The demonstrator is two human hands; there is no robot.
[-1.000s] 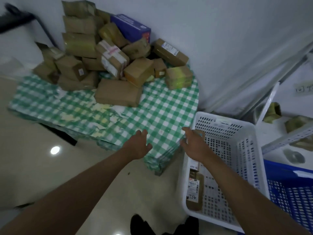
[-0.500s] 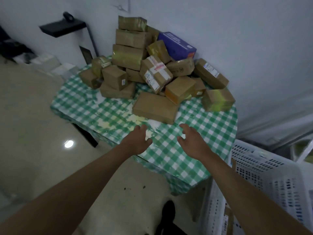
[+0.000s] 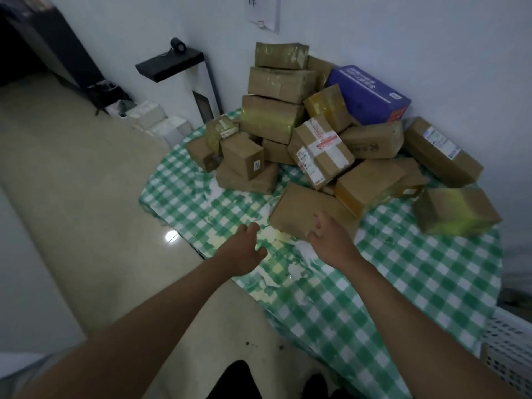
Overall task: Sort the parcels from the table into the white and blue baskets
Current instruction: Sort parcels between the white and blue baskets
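Several brown cardboard parcels are heaped at the back of a table with a green checked cloth (image 3: pixel 403 283). A flat brown parcel (image 3: pixel 296 208) lies nearest me at the front of the heap. My right hand (image 3: pixel 331 240) reaches over the cloth, its relaxed fingers just at that parcel's near edge, holding nothing. My left hand (image 3: pixel 244 250) hovers open over the cloth's left edge, a little short of the parcel. A blue box (image 3: pixel 368 93) lies on top at the back. Only a corner of the white basket (image 3: pixel 509 349) shows at the lower right; the blue basket is out of view.
A white wall runs behind the table. A black shelf (image 3: pixel 169 64) with a small black object stands to the left, with white blocks (image 3: pixel 161 125) on the floor below it. My dark shoes (image 3: pixel 241 381) show at the bottom on a glossy beige floor.
My view has swung left and up from the baskets to the table. Both hands have moved forward over the cloth toward the flat front parcel; the right hand now reaches its edge.
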